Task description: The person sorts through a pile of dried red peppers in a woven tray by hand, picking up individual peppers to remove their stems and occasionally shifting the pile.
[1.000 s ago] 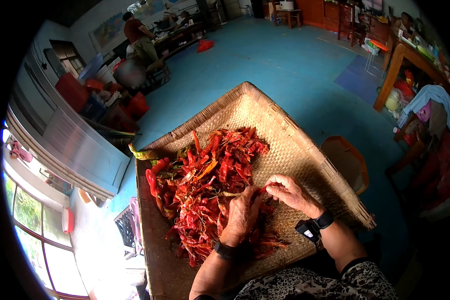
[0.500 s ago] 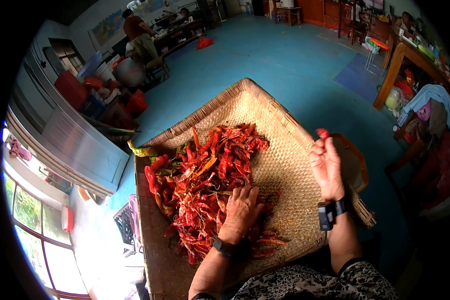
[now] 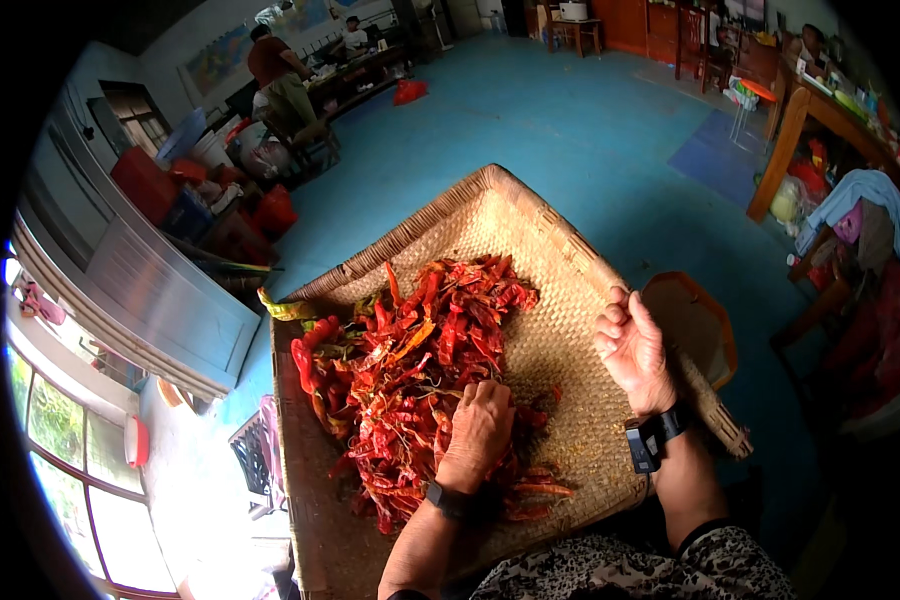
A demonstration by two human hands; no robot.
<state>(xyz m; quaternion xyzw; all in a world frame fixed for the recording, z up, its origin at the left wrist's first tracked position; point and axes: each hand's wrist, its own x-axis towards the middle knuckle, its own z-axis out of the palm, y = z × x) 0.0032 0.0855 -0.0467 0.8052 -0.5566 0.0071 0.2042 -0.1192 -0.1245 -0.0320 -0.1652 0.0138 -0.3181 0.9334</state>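
A heap of dried red chili peppers fills the left and middle of a large woven basket tray. A few peppers are yellowish-green or orange. My left hand lies on the right side of the heap, its fingers bent down and closed among the peppers; the fingertips are hidden. Above the tray's right rim, my right hand is raised palm up with loosely curled, parted fingers. No pepper shows in it. Small seeds and scraps are scattered over the woven bottom.
An orange-rimmed container stands on the blue floor beyond the tray's right rim. To the right is a chair with clothes; at left, a pale door panel and windows. Two people work at a far table; another person sits far right.
The red chili pepper has left my right hand's fingertips, and that hand has drawn slightly left and down. My left hand's fingers, spread flat before, have curled into the heap.
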